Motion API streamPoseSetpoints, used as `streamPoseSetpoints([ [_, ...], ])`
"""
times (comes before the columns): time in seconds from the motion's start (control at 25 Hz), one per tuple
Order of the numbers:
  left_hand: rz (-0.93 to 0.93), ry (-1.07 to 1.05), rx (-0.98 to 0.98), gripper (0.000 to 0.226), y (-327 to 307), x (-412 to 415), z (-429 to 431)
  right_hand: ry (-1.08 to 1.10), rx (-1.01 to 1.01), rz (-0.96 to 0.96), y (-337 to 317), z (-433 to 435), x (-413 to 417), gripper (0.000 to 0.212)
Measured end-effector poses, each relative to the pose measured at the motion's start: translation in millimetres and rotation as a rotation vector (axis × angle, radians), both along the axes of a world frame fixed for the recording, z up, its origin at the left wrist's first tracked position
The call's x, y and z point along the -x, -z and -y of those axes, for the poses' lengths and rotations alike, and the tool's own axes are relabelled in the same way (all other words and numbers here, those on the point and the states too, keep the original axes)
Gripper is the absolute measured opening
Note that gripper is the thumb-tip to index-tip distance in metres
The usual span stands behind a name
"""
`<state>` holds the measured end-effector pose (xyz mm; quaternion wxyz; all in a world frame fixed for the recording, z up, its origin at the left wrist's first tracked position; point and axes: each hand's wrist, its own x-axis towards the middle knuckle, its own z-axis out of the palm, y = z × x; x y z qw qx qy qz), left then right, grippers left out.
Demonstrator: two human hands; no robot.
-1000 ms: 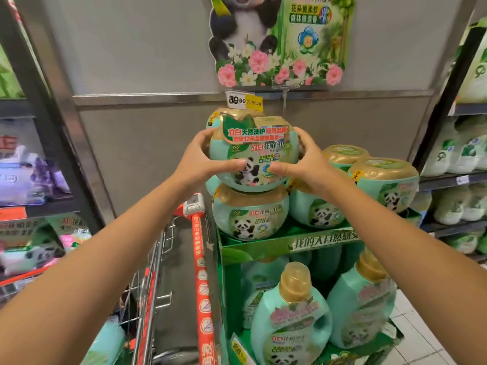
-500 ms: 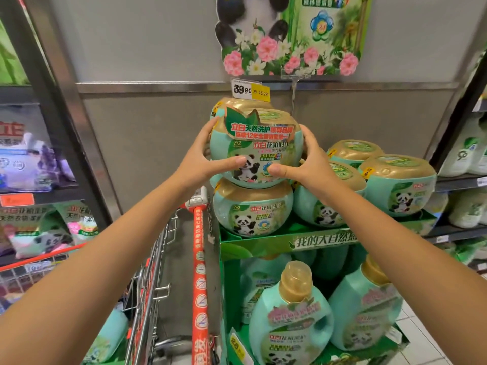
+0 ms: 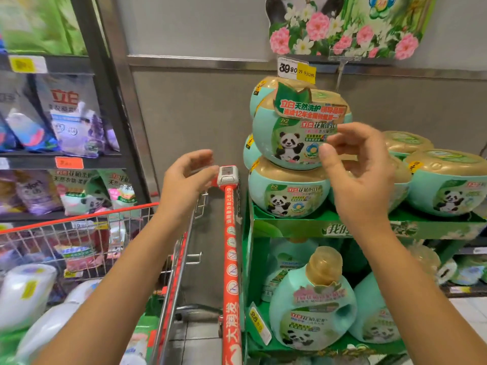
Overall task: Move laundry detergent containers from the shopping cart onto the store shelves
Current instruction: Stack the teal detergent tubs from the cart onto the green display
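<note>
A round mint-green detergent tub (image 3: 292, 133) with a gold lid and panda label sits stacked on another tub (image 3: 287, 193) on the green display stand (image 3: 290, 227). My right hand (image 3: 361, 175) hovers just in front of it, fingers loosely curled, holding nothing. My left hand (image 3: 184, 180) floats apart to the left, above the red handle (image 3: 230, 246) of the shopping cart, also empty with relaxed fingers. More tubs (image 3: 445, 185) stand to the right. White containers (image 3: 26, 291) lie in the cart at lower left.
Mint bottles with gold caps (image 3: 313, 304) fill the stand's lower tier. A price sign (image 3: 296, 69) and panda flower board (image 3: 342, 30) rise above. Dark shelves (image 3: 68, 156) with pouches stand left; the wire cart basket (image 3: 79, 233) lies beside the stand.
Both hands have let go of the top tub, which stays stacked. My left hand drew back left toward the cart handle; the view swung left.
</note>
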<state>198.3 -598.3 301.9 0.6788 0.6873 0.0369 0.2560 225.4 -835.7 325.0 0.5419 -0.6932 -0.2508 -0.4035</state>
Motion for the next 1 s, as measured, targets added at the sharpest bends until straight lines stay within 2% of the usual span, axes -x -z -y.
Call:
streamPoseSetpoints([
  [0.08,-0.047,-0.041,0.004,0.019,17.7,31.2,-26.5,-0.166,0.044,-0.05,5.9,-32.7,19.8,0.012],
  [0.24,-0.114,-0.099,-0.016,0.012,42.8,78.9,-102.7,-0.353,0.231,-0.18,22.8,-115.0,41.9,0.009],
  [0.44,-0.261,-0.1,-0.058,0.012,81.5,119.2,-249.7,-0.471,0.337,-0.391,63.0,-253.3,45.9,0.006],
  [0.68,-0.434,-0.194,-0.08,0.014,152.1,115.1,-399.6,-0.432,0.321,-0.755,134.6,-398.8,28.1,0.014],
  [0.84,-0.642,-0.037,-0.05,0.005,217.2,80.5,-435.3,-0.323,0.397,-0.995,209.1,-432.0,5.0,0.013],
  [0.92,-0.728,0.005,-0.048,0.011,250.9,59.1,-443.4,-0.275,0.446,-1.081,246.7,-438.6,-9.8,0.005],
  [1.0,-0.809,0.022,0.0,0.017,284.4,39.2,-450.8,-0.229,0.457,-1.152,285.7,-443.2,-23.7,0.005],
])
